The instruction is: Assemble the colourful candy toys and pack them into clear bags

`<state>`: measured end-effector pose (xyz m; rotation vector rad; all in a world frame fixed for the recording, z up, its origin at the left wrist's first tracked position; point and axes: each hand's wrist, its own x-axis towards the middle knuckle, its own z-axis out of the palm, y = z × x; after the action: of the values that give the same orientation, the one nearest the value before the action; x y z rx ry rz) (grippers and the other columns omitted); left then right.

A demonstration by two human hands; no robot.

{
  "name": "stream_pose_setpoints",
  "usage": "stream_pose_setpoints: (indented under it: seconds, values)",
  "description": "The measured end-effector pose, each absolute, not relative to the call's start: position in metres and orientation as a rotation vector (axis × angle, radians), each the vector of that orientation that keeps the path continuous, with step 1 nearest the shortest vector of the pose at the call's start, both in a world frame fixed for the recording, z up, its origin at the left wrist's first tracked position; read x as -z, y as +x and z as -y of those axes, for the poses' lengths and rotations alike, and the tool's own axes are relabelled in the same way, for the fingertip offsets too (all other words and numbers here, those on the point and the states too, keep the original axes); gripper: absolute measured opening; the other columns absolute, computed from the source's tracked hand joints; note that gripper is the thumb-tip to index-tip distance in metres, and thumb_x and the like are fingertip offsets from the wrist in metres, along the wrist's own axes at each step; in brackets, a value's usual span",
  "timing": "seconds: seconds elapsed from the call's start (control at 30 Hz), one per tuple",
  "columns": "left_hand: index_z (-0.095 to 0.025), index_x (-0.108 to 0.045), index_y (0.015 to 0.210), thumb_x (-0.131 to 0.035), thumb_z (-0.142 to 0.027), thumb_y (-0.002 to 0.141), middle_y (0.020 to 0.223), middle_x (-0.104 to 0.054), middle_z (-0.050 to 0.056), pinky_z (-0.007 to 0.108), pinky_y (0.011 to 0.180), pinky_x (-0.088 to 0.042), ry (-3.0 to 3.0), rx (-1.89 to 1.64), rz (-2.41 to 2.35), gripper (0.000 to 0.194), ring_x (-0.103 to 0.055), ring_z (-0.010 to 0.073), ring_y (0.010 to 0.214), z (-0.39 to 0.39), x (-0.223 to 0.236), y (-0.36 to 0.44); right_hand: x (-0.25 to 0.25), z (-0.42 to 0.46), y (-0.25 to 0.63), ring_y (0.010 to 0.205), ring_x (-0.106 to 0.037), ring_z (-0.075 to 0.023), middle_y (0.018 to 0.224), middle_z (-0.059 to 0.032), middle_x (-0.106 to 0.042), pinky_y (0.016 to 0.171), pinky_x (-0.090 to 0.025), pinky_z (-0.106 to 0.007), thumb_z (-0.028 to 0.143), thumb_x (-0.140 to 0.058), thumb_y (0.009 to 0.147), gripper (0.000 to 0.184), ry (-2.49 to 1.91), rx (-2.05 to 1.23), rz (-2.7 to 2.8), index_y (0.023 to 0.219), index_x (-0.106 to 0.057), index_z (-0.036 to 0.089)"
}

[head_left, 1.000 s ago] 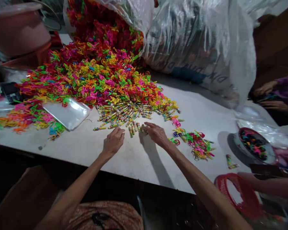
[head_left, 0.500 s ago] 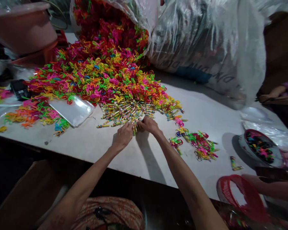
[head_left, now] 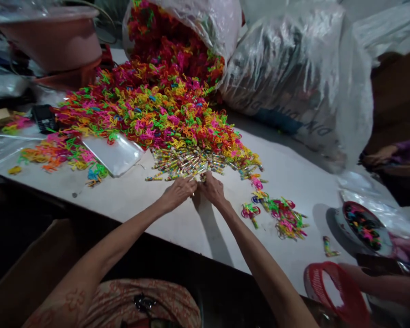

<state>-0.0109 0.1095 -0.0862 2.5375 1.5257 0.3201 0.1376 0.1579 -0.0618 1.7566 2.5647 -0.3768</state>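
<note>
My left hand [head_left: 178, 191] and my right hand [head_left: 212, 188] meet side by side on the white table [head_left: 177, 223], fingers curled down over several small printed tubes [head_left: 186, 164] at the near edge of a cluster of them. Behind the tubes spreads a large heap of bright plastic loops [head_left: 146, 107] in pink, yellow, green and orange, spilling from a clear plastic bag [head_left: 198, 23]. What each hand grips is hidden under the fingers.
A small pile of loops [head_left: 283, 218] lies right of my hands, one loose tube [head_left: 328, 246] beyond it. A flat clear packet [head_left: 114, 152] lies left. A bowl of coloured pieces [head_left: 362, 225], a red basket [head_left: 335, 287], another person's arm [head_left: 389, 284], a big sack [head_left: 294, 77].
Both hands have moved forward and together, from apart on the bare table to the near edge of the tube cluster. The camera has shifted slightly.
</note>
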Motion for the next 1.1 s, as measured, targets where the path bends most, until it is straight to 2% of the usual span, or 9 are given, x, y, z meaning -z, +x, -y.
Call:
stream_pose_setpoints:
  seconds: [0.2,0.37,0.43,0.53,0.6,0.67,0.77,0.93,1.1]
  values:
    - [-0.015,-0.062,0.095,-0.043,-0.004,0.089,0.102,-0.065,0.011,0.032,0.081,-0.046,2.385,-0.315,-1.624,0.023,-0.060,0.0219,0.101,-0.092,0.089,-0.018,0.071,-0.164,0.144,0.083,-0.059,-0.0173,0.089,-0.0043,-0.064,0.065,-0.038,-0.023,0.012,-0.048,0.077,0.025,1.391,0.564,-2.760,0.092,-0.065,0.022]
    - [-0.019,-0.061,0.087,-0.053,-0.013,0.086,0.089,-0.065,0.004,0.028,0.077,-0.049,1.621,-0.808,-1.882,0.010,-0.062,0.0170,0.087,-0.072,0.104,-0.030,0.082,-0.181,0.154,0.067,-0.052,-0.0143,0.075,-0.0011,-0.055,0.058,-0.035,-0.024,0.018,-0.054,0.073,0.008,1.528,0.694,-2.824,0.066,-0.057,0.020]
    - [-0.019,-0.060,0.095,-0.055,-0.013,0.082,0.077,-0.062,-0.001,0.024,0.066,-0.049,1.183,-1.006,-1.786,0.015,-0.061,0.0128,0.070,-0.078,0.106,-0.024,0.085,-0.180,0.152,0.064,-0.050,-0.0145,0.070,0.0001,-0.053,0.057,-0.035,-0.025,0.026,-0.060,0.070,0.011,1.719,0.973,-2.813,0.062,-0.055,0.020]
    - [-0.018,-0.059,0.108,-0.054,-0.013,0.079,0.068,-0.059,-0.004,0.019,0.051,-0.045,0.841,-1.115,-1.530,0.030,-0.054,0.0089,0.053,-0.093,0.108,-0.007,0.088,-0.162,0.136,0.057,-0.050,-0.0147,0.062,0.0011,-0.054,0.053,-0.038,-0.026,0.045,-0.067,0.066,0.027,2.078,1.779,-2.493,0.065,-0.057,0.020]
    - [-0.019,-0.062,0.105,-0.055,-0.012,0.076,0.068,-0.060,-0.004,0.019,0.051,-0.044,0.868,-1.148,-1.467,0.031,-0.054,0.0091,0.055,-0.101,0.109,0.003,0.090,-0.146,0.122,0.056,-0.052,-0.0150,0.061,0.0007,-0.058,0.053,-0.042,-0.027,0.052,-0.072,0.061,0.036,2.226,2.252,-2.210,0.069,-0.059,0.019]
    - [-0.019,-0.067,0.098,-0.054,-0.010,0.073,0.073,-0.063,-0.002,0.019,0.056,-0.046,0.962,-1.180,-1.498,0.030,-0.056,0.0102,0.062,-0.104,0.110,0.008,0.092,-0.133,0.111,0.059,-0.055,-0.0149,0.064,0.0005,-0.062,0.056,-0.045,-0.028,0.050,-0.079,0.056,0.039,2.353,2.465,-2.109,0.070,-0.060,0.019]
    - [-0.017,-0.071,0.096,-0.055,-0.009,0.067,0.079,-0.064,-0.001,0.020,0.058,-0.047,1.019,-1.155,-1.450,0.034,-0.056,0.0100,0.064,-0.105,0.109,0.008,0.088,-0.126,0.111,0.060,-0.058,-0.0144,0.066,0.0003,-0.065,0.058,-0.047,-0.026,0.042,-0.083,0.053,0.037,2.362,2.634,-1.992,0.071,-0.063,0.017]
    - [-0.013,-0.068,0.114,-0.064,-0.015,0.059,0.069,-0.064,-0.001,0.022,0.054,-0.046,0.817,-1.079,-1.110,0.054,-0.055,0.0095,0.055,-0.109,0.096,0.019,0.076,-0.127,0.132,0.054,-0.056,-0.0132,0.062,0.0014,-0.063,0.052,-0.046,-0.026,0.038,-0.086,0.046,0.040,2.268,2.919,-1.627,0.069,-0.061,0.017]
    - [-0.014,-0.073,0.100,-0.063,-0.023,0.063,0.065,-0.060,-0.002,0.021,0.053,-0.041,0.972,-1.113,-1.316,0.039,-0.051,0.0100,0.058,-0.112,0.088,0.024,0.070,-0.139,0.155,0.043,-0.040,-0.0060,0.052,0.0082,-0.051,0.040,-0.032,-0.020,0.037,-0.082,0.047,0.038,2.605,2.874,-1.601,0.067,-0.057,0.018]
